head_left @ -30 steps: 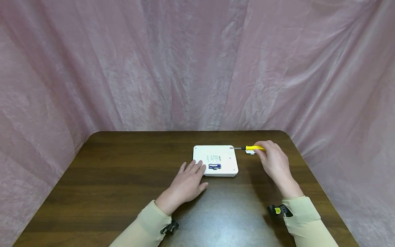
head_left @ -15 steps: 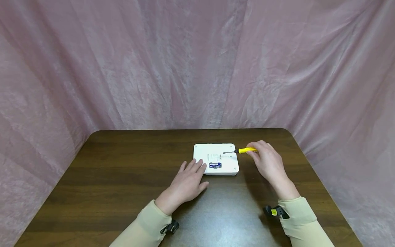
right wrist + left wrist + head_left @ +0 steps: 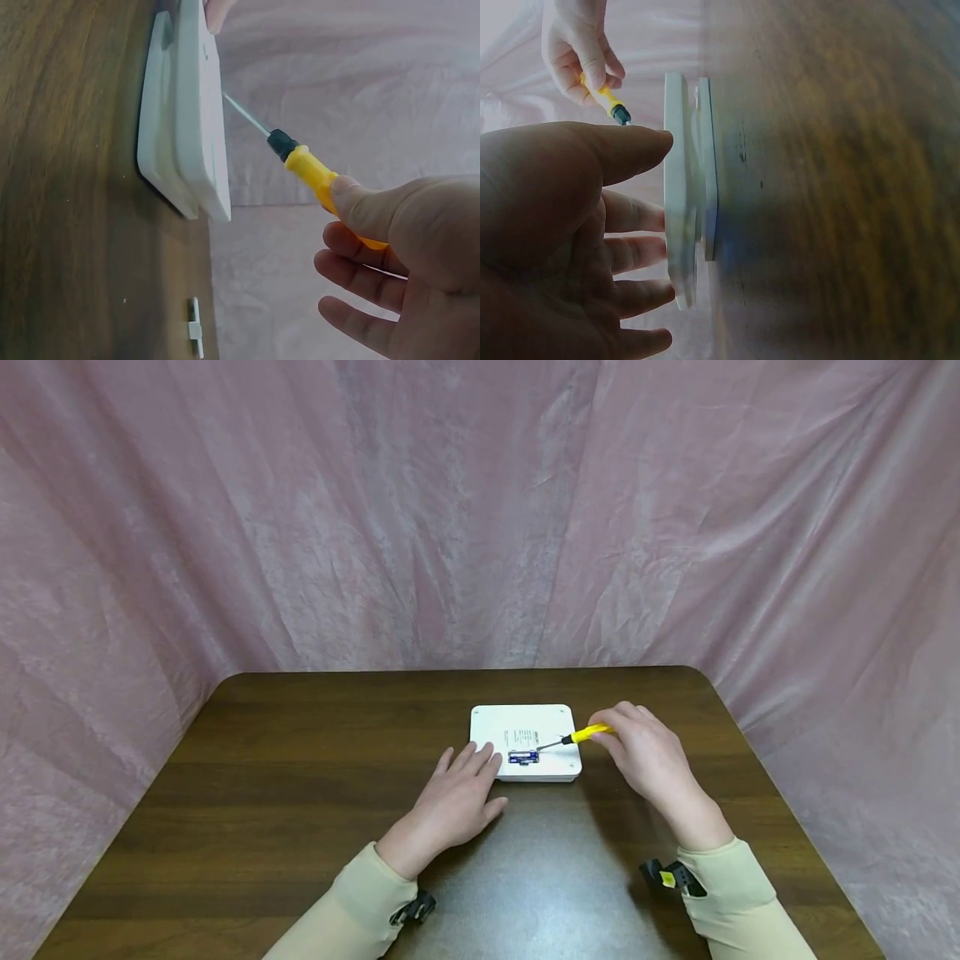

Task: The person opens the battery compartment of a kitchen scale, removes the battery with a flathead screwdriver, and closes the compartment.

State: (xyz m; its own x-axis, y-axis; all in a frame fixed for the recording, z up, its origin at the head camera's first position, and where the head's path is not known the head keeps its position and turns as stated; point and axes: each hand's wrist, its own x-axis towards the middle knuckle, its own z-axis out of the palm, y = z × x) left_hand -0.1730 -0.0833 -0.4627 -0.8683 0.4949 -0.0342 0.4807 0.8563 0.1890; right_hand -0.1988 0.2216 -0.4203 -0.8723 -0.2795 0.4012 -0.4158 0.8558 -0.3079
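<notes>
A white flat device (image 3: 491,723) lies on the table with printed text and an uncovered battery compartment (image 3: 522,757) facing up. Blue batteries sit inside. My left hand (image 3: 450,810) rests its straight fingertips on the device's near-left part. In my right hand (image 3: 647,758) is a screwdriver (image 3: 587,734) with a yellow handle, pinched between thumb and fingers. Its shaft slants down to the left, and the tip is at the compartment's right end; whether it touches a battery cannot be told. The right wrist view shows the screwdriver (image 3: 309,169) angled toward the device (image 3: 196,112).
A small white cover piece (image 3: 196,328) lies on the table to the right of the device, hidden behind my right hand in the head view. The brown wooden table (image 3: 315,743) ends at a pink curtain (image 3: 420,527).
My right hand has moved left with the screwdriver, whose tip has gone from the device's far-right corner to the battery compartment. The left hand stays in place.
</notes>
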